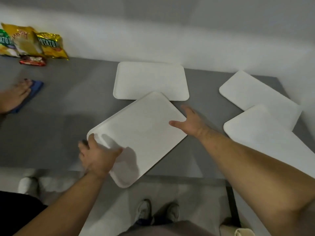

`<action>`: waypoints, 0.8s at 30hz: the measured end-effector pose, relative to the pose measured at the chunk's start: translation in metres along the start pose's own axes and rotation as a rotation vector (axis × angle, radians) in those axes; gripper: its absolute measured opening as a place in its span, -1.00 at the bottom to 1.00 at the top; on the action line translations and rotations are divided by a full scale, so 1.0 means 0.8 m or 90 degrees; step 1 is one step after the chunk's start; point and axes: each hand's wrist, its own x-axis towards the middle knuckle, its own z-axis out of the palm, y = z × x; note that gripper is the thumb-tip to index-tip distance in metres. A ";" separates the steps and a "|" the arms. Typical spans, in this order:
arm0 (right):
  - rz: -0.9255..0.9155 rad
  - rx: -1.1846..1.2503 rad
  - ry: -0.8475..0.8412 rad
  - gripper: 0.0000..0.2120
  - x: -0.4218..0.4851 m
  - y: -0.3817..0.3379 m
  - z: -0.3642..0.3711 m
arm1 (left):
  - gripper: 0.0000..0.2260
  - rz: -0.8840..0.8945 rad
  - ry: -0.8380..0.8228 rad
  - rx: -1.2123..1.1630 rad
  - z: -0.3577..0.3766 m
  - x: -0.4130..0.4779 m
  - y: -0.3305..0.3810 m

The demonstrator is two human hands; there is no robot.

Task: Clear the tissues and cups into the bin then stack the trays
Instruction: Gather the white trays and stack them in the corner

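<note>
Several white trays lie on the grey table. The nearest tray sits at an angle, its near corner past the table's front edge and its far corner over the back-centre tray. My left hand grips the nearest tray's near-left edge, thumb on top. My right hand holds its right edge, thumb on the surface. Two more trays lie at the right, the far one partly under the near one. No tissues, cups or bin are in view.
Snack bags lean on the wall at the back left. Another person's hand presses a blue cloth on the table at the left edge. My shoes show on the floor below the table.
</note>
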 end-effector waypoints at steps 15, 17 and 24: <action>0.056 0.137 -0.075 -0.07 0.073 0.021 0.012 | -0.85 -0.177 -0.058 -0.360 -0.030 0.033 -0.011; 0.074 0.172 -0.064 -0.08 0.065 0.023 0.010 | -0.84 -0.133 -0.038 -0.368 -0.031 0.036 -0.006; 0.037 0.234 0.031 -0.51 -0.016 0.038 -0.031 | -0.77 -0.015 -0.157 -0.481 -0.023 0.040 0.040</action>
